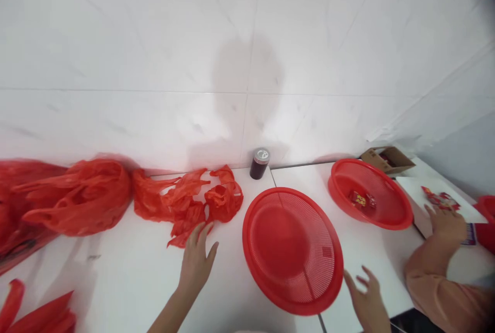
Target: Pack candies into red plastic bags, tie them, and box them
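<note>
A round red plastic basket (pixel 278 240) with mesh sides sits in front of me on the white table; no objects show inside it. Left of the basket, my left hand (pixel 197 258) is open, fingers spread, its tips near a crumpled red plastic bag (pixel 189 214). My right hand (pixel 365 292) is beside the basket's right rim, fingers apart and holding nothing; whether its thumb touches the rim I cannot tell.
Full red bags (pixel 85 196) stand at the left, with more red plastic (pixel 42 317) below. A dark can (pixel 259 163) is by the wall. On the right are another red basket (pixel 381 194) holding small packets, a cardboard box (pixel 389 160) and another person's hand (pixel 446 225).
</note>
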Motion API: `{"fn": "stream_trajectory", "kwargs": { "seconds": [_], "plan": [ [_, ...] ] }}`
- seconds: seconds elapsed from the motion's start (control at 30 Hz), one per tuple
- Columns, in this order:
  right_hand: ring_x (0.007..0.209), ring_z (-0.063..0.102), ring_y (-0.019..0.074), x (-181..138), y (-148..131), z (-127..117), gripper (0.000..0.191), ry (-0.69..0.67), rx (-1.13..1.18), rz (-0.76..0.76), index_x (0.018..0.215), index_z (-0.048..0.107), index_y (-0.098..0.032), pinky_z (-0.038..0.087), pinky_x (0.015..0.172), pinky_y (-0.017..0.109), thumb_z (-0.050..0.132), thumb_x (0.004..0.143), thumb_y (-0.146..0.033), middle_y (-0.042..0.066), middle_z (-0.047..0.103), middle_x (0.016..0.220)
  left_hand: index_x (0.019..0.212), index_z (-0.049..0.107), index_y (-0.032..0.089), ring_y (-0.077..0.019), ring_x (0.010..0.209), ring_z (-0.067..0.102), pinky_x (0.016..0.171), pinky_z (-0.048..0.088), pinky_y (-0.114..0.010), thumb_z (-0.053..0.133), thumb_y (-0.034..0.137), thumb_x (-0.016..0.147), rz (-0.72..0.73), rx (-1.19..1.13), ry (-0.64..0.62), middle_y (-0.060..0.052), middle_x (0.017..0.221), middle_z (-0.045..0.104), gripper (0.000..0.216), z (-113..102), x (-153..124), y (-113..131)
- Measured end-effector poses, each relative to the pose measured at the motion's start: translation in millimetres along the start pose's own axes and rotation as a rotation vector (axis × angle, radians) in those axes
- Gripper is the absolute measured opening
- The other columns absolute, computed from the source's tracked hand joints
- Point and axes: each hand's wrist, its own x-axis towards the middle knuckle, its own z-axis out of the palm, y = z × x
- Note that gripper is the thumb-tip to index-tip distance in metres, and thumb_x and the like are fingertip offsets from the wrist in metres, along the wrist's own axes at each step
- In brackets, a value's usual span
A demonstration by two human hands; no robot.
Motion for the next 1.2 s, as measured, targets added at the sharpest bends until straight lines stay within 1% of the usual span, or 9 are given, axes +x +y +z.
{"fn": "stream_trajectory", "kwargs": {
  "seconds": [0.13,0.27,0.43,0.63,0.73,0.83,0.93,1.07,1.2],
  "plan": [
    [0.053,0.065,0.0204,-41,32,42,0.066,-0.382,0.344,0.454,0.102,0.055,-0.023,0.054,0.053,0.032,0.07,0.056,-0.067,-0.001,0.063,0.065,0.139,0.046,0.024,-0.0351,0.137,0.03,0.105,0.033,-0.054,0.053,0.032,0.087,-0.001,0.207,0.068,-0.015,0.151,0.034,0.053,21,71,23],
    [0.057,0.066,0.0176,-43,29,66,0.06,-0.319,0.527,0.486,0.101,0.056,-0.021,0.055,0.053,0.028,0.076,0.057,-0.056,-0.004,0.065,0.066,0.111,0.068,0.023,-0.0383,0.137,0.028,0.106,0.026,-0.058,0.057,0.025,0.081,-0.154,0.003,-0.009,-0.013,0.145,0.043,0.032,25,119,23],
    [0.069,0.068,0.0179,-4,-6,65,0.062,-0.317,0.689,0.426,0.107,0.053,-0.02,0.059,0.068,0.03,0.078,0.06,-0.052,-0.004,0.069,0.074,0.103,0.069,0.022,-0.0306,0.106,0.059,0.092,0.045,-0.048,0.048,0.036,0.085,-0.306,-0.314,-0.034,-0.011,0.11,0.067,0.031,8,128,19],
    [0.067,0.067,0.0174,-32,-49,106,0.057,-0.538,0.555,0.273,0.116,0.053,-0.022,0.051,0.055,0.027,0.06,0.076,-0.062,0.005,0.072,0.095,0.104,0.065,0.016,-0.0241,0.097,0.067,0.082,0.055,-0.037,0.043,0.051,0.084,-0.4,-0.624,0.004,-0.01,0.108,0.069,0.046,-8,87,29],
    [0.075,0.065,0.0191,-72,-76,130,0.041,-0.674,0.298,-0.145,0.109,0.058,-0.02,0.05,0.062,0.03,0.055,0.084,-0.053,0.007,0.07,0.094,0.094,0.068,0.016,-0.0241,0.096,0.066,0.086,0.055,-0.038,0.056,0.052,0.078,-0.513,-0.841,-0.024,-0.009,0.103,0.07,0.041,-15,49,40],
    [0.092,0.061,0.0208,-109,-104,144,0.022,-0.659,0.146,-0.669,0.101,0.063,-0.021,0.048,0.081,0.034,0.05,0.089,-0.034,0.007,0.068,0.099,0.087,0.068,0.015,-0.0221,0.087,0.067,0.085,0.055,-0.039,0.062,0.05,0.075,-0.626,-0.965,-0.105,-0.007,0.091,0.07,0.038,-23,7,51],
    [0.098,0.059,0.0208,-137,-119,149,0.021,-0.752,0.017,-1.009,0.098,0.064,-0.022,0.044,0.089,0.036,0.05,0.083,-0.016,0.006,0.068,0.101,0.087,0.067,0.016,-0.0212,0.085,0.067,0.082,0.055,-0.037,0.061,0.049,0.077,-0.639,-1.033,-0.178,-0.006,0.088,0.07,0.035,-31,-28,58],
    [0.076,0.06,0.0167,-154,-110,145,0.016,-1.045,-0.275,-1.114,0.089,0.066,-0.022,0.04,0.09,0.037,0.059,0.076,-0.015,0.0,0.07,0.08,0.093,0.065,0.016,-0.0222,0.085,0.068,0.077,0.056,-0.035,0.058,0.049,0.08,-0.657,-1.049,-0.15,-0.007,0.091,0.07,0.035,-48,-57,55],
    [0.07,0.059,0.0142,-152,-94,130,0.019,-1.084,-0.273,-0.961,0.082,0.066,-0.02,0.042,0.078,0.028,0.048,0.082,-0.013,-0.001,0.068,0.075,0.103,0.064,0.018,-0.0257,0.098,0.066,0.076,0.057,-0.037,0.049,0.049,0.086,-0.623,-0.954,-0.185,-0.01,0.104,0.069,0.039,-70,-76,45]
  ]
}}
